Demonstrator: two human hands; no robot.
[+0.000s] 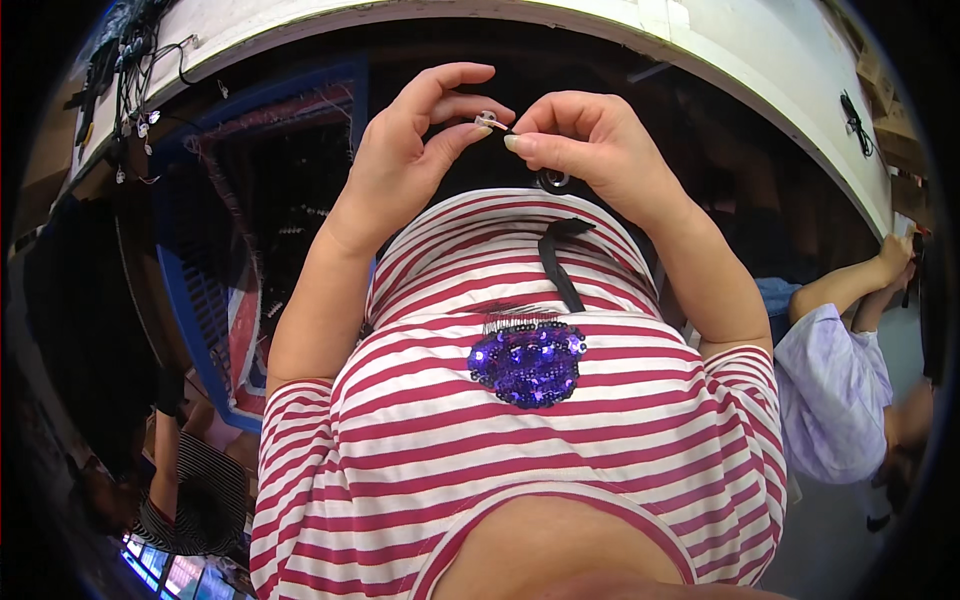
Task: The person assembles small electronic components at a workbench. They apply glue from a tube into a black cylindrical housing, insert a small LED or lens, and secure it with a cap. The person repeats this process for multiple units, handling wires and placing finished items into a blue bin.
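Both my hands are raised in front of my striped shirt, just short of the white table edge. My left hand (428, 125) pinches a small clear and silvery piece (487, 118) between thumb and fingers. From that piece a short pale reddish wire (500, 127) runs across to my right hand (590, 135). The right thumb and forefinger are closed on the black cable where this wire comes out. Below the right hand hangs a dark, shiny curl (553, 181), seemingly part of the same cable. The fingers partly hide both ends.
A blue plastic crate (190, 300) with a reddish lining stands at my left, dark goods inside. Black cables (140, 85) with small clear ends hang over the white table (560, 12) at far left. Another coiled cable (857, 125) lies at right. People sit on both sides.
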